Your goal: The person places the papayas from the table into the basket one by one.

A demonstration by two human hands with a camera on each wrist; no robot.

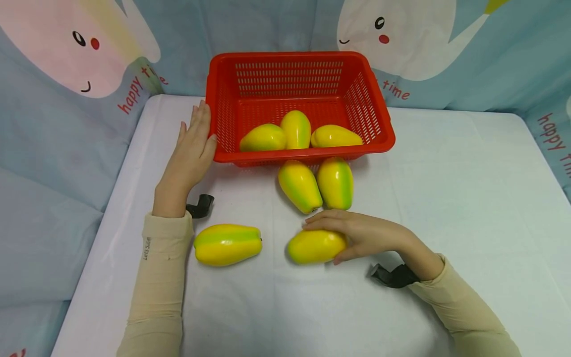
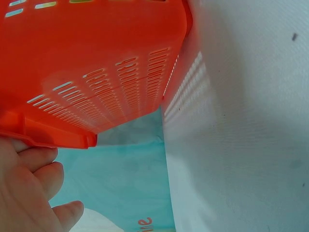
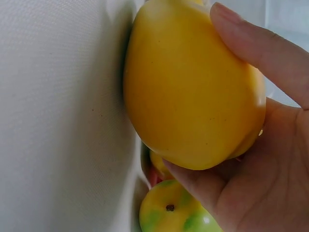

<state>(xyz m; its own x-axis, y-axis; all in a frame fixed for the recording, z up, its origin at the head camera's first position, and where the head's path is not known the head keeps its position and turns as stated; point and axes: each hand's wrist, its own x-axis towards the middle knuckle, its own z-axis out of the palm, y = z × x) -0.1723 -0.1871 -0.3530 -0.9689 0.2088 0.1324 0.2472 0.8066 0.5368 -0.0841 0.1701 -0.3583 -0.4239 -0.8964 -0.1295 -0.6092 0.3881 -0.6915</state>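
Note:
My right hand [image 1: 363, 233] grips a yellow papaya [image 1: 316, 246] lying on the table, thumb on the near side and fingers over the far side. In the right wrist view this papaya [image 3: 193, 87] fills the middle. My left hand [image 1: 193, 146] rests with fairly straight fingers against the left outer side of a red plastic basket [image 1: 296, 156]; in the left wrist view the fingers [image 2: 50, 179] touch its rim. Three papayas lie in the basket, among them an upright one [image 1: 296, 129]. Two more papayas [image 1: 300, 186] lie just before its front wall.
Another yellow-green papaya [image 1: 228, 245] lies on the white-covered table [image 1: 464, 208], near the left forearm. A black strap piece [image 1: 200, 206] shows at the left wrist and another black piece [image 1: 394, 276] at the right. Behind the basket hangs a blue printed cloth [image 1: 267, 25].

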